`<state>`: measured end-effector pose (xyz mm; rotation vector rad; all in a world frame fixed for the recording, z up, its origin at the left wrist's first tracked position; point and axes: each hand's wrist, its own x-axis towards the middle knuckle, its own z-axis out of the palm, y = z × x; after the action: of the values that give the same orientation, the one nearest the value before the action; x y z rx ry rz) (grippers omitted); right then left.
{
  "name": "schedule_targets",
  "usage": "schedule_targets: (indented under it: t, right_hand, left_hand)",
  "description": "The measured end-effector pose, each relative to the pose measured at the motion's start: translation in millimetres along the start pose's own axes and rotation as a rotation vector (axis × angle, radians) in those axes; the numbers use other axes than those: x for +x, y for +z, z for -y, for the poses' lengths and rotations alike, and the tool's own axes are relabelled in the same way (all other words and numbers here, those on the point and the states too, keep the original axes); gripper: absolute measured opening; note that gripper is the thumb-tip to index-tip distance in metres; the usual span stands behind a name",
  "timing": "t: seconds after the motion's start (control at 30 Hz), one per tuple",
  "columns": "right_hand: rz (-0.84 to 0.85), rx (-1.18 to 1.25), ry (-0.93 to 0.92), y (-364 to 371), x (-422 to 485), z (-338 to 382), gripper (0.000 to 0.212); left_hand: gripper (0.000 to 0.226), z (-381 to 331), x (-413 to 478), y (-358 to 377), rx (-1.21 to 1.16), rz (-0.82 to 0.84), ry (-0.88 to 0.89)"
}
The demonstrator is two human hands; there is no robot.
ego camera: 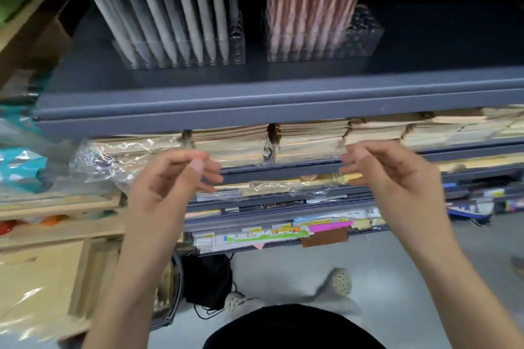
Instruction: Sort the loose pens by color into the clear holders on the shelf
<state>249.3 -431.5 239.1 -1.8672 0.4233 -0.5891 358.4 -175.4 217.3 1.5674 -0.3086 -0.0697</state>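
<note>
At 6 o'clock, closest in, sits the person's dark top, w/ two speckled shoes (340, 282) on the grey floor (411, 269) just above it. A black bag (208, 280) lies on the floor at approx. 7 o'clock, beside pale wooden boards (37, 278) that fill the 8 o'clock corner.

Both forearms rise from the bottom edge. The left hand (173, 176) hovers just left of centre, the right hand (382, 170) at about 3 o'clock of centre, well apart. On each the fingers are loosely curled w/ the thumb close to the index tip — a narrow gap, nothing visible in it, though motion blur softens the fingertips.

Behind the hands run lower shelf tiers: a strip of coloured labels (283, 231) below, then paper stacks (309, 139), partly under crinkled clear wrap (113, 156) twd. 9 o'clock. A teal packet (22, 164) sits at the far 9 o'clock edge.

Farthest, the dark grey top shelf (255, 99) spans the frame. On it stand two clear holders side by side, not touching. The left holder (239, 48), at 11 o'clock, carries rows of grey pens (181, 22), tips down; its right-hand sockets look vacant. The right holder (365, 34), at 12–1 o'clock, carries pink pens (309, 3), w/ open sockets on its right side.
</note>
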Motion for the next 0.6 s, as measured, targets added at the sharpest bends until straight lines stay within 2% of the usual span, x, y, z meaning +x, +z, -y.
schedule_targets:
  t: [0.1, 0.2, 0.27, 0.33, 0.43, 0.6]
  right_hand:
    - [0.002, -0.003, 0.346, -22.0, -32.7, -85.2, 0.009]
    - [0.023, -0.048, 0.719, -50.1, -71.7, -179.6, 0.014]
    - [0.052, -0.124, 0.887, -77.3, -101.9, -229.7, 0.013]
    - [0.055, -0.145, 1.022, -111.1, -131.4, -265.6, 0.01]
    - [0.066, -0.158, 1.128, -165.6, -162.6, -298.0, 0.014]
    - [0.124, -0.201, 1.084, -258.2, -176.9, -321.2, 0.015]
  left_hand:
    - [0.012, 65.2, -36.5, 23.6, 0.022, 0.057, -0.289]
    - [0.013, 144.9, -77.8, 56.4, 0.082, 0.064, -0.684]
    - [0.012, 188.4, -108.1, 78.5, 0.139, 0.114, -0.884]
    - [0.011, 217.8, -136.9, 100.7, 0.223, 0.179, -1.0]
    - [0.013, 234.2, -168.6, 135.7, 0.315, 0.217, -1.087]
    - [0.01, 229.7, -201.3, 211.1, 0.369, 0.233, -1.109]
